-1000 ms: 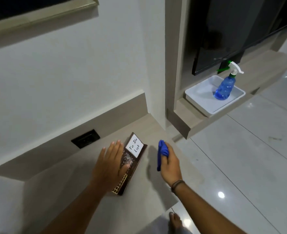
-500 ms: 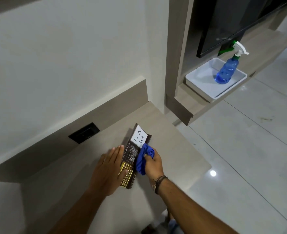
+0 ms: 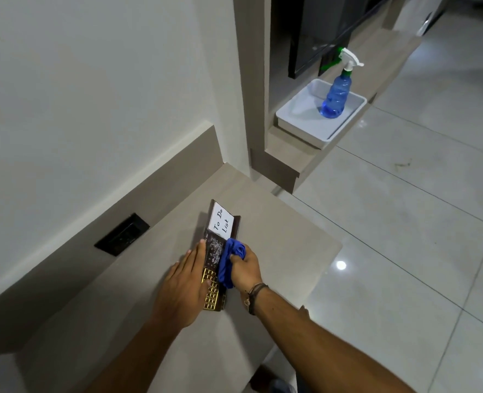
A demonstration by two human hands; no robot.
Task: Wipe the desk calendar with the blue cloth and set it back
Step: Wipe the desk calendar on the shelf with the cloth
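The desk calendar (image 3: 214,252) lies flat on the beige desk (image 3: 277,251). It is dark brown, with a white "To Do List" card at its far end and a gold grid at its near end. My left hand (image 3: 185,285) lies flat on the calendar's left edge, fingers spread and pressing it down. My right hand (image 3: 244,268) is closed around the bunched blue cloth (image 3: 230,260), which rests on the calendar's right side, covering part of the middle.
A black socket plate (image 3: 122,234) sits in the wall panel left of the calendar. On a lower shelf at the right, a white tray (image 3: 297,114) holds a blue spray bottle (image 3: 337,93). A dark screen hangs above it. Glossy tiled floor lies beyond the desk edge.
My right hand has brought the blue cloth from beside the calendar onto its surface. My left hand has slid to the calendar's left edge. The camera has tilted downward.
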